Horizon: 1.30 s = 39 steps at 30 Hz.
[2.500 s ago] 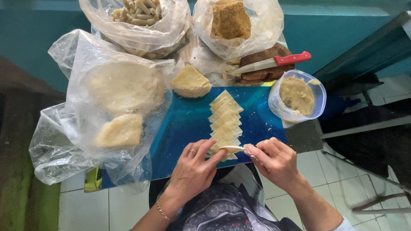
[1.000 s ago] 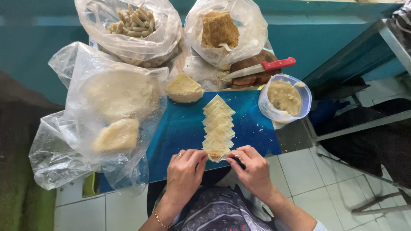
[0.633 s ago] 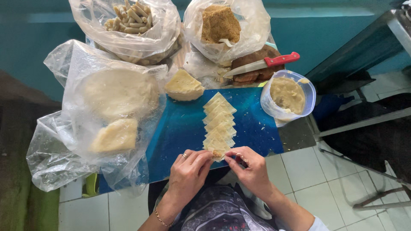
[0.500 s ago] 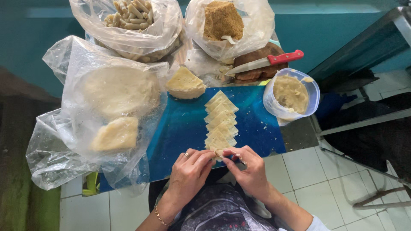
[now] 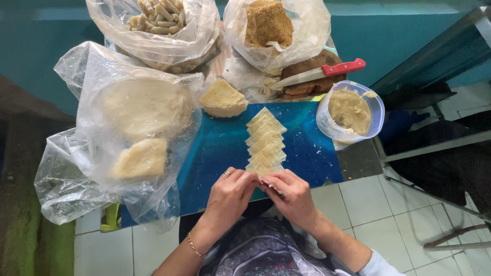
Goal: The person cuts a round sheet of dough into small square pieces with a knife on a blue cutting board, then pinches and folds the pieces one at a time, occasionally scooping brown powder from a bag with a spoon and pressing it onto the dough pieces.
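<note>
While both hands (image 5: 263, 193) pinch: knife (image 5: 322, 73), tub (image 5: 351, 112) well apart.

Fingers (image 5: 254, 180) hide the nearest wrapper (image 5: 263, 168); forearms cut off

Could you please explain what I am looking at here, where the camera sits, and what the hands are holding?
There is no machine here: the camera is worn on a person's head and looks straight down at their own two bare hands. The left hand and right hand meet at the near edge of a blue board and pinch a small pale wrapper between the fingertips. Just beyond them lies a row of overlapping pale wrapper squares. To the left, clear plastic bags hold pale dough pieces. At the far edge sit a bag of small rolled sticks, a bag with a brown crumbly block, a red-handled knife, and a plastic tub of beige paste.
</note>
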### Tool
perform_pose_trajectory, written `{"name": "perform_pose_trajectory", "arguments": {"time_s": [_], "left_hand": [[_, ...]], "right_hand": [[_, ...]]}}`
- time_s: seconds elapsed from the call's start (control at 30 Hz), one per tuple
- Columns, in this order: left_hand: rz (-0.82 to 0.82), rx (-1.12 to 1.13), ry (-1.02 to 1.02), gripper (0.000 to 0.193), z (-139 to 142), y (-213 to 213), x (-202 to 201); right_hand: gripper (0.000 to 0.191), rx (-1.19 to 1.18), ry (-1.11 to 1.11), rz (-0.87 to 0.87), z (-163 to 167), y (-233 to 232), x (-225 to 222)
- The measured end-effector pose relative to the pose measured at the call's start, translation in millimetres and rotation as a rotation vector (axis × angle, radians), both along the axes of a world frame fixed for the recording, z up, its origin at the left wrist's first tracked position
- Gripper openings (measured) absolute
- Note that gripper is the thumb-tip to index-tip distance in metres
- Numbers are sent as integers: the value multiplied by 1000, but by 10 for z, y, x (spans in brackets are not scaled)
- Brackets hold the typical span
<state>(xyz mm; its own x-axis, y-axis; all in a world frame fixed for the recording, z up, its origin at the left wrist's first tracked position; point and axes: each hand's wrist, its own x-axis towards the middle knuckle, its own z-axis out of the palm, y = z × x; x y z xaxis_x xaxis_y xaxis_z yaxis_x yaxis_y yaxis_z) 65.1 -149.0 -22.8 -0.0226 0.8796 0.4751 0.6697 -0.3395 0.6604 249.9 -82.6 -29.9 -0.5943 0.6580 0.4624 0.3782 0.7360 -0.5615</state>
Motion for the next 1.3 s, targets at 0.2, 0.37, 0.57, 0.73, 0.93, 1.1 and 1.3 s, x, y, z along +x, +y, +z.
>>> {"name": "perform_pose_trajectory", "arguments": {"time_s": [0.2, 0.37, 0.57, 0.73, 0.93, 1.1, 1.3], "left_hand": [[65, -27, -45, 7, -16, 24, 32], [103, -7, -14, 7, 12, 9, 31], [62, -1, 51, 11, 18, -12, 18], [108, -89, -53, 9, -20, 99, 25], [76, -184, -124, 14, -9, 203, -13], [11, -104, -26, 9, 14, 161, -48], [-4, -151, 75, 6, 10, 192, -41]], "right_hand": [[32, -34, -11, 78, 28, 15, 7], [14, -85, -32, 36, 26, 69, -23], [11, -366, -90, 89, 48, 342, -32], [15, -466, -92, -22, 32, 314, -69], [13, 47, -5, -20, 58, 103, -37], [12, 3, -83, -25, 93, 138, -37], [12, -105, -92, -53, 97, 207, -68]]}}
